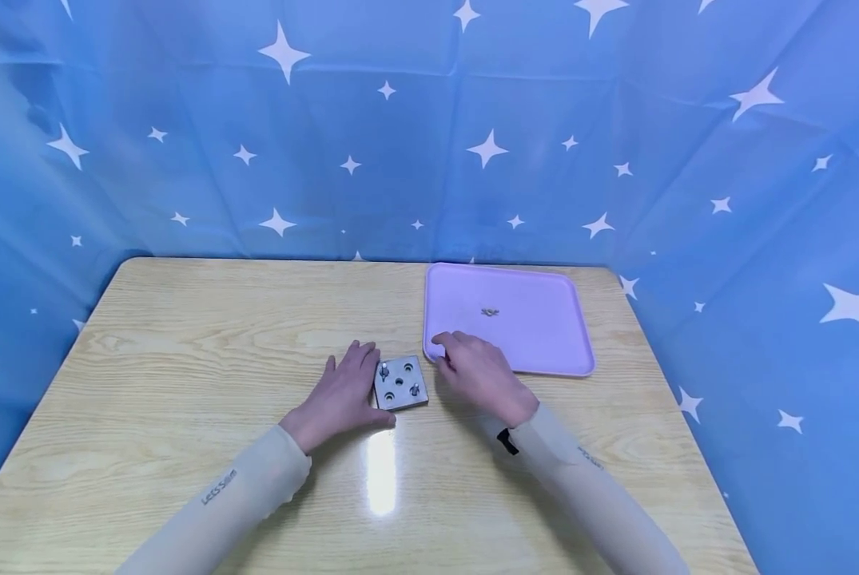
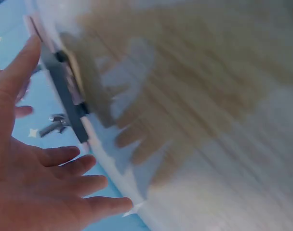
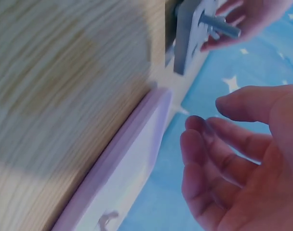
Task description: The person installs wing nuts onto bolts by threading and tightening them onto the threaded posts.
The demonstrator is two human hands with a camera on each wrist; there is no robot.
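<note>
A square grey metal plate (image 1: 398, 382) with several holes lies on the table, and two bolts stand up from it at opposite corners. Along the plate's left side rests my left hand (image 1: 343, 399), its fingers straight and its thumb by the near edge. In the left wrist view a bolt (image 2: 55, 124) juts from the plate's face. My right hand (image 1: 481, 374) hovers by the tray's near left corner, fingers loosely bent and nothing between them, as the right wrist view shows. A small brass-coloured winged piece (image 1: 490, 312), like a wing nut, lies in the purple tray (image 1: 544, 335).
The wood-grain table (image 1: 206, 343) runs back to a blue curtain (image 1: 415, 120) with white stars, which also hangs along both sides. The tray stands at the back right, close to the plate. A dark band (image 1: 507, 442) shows at the right wrist.
</note>
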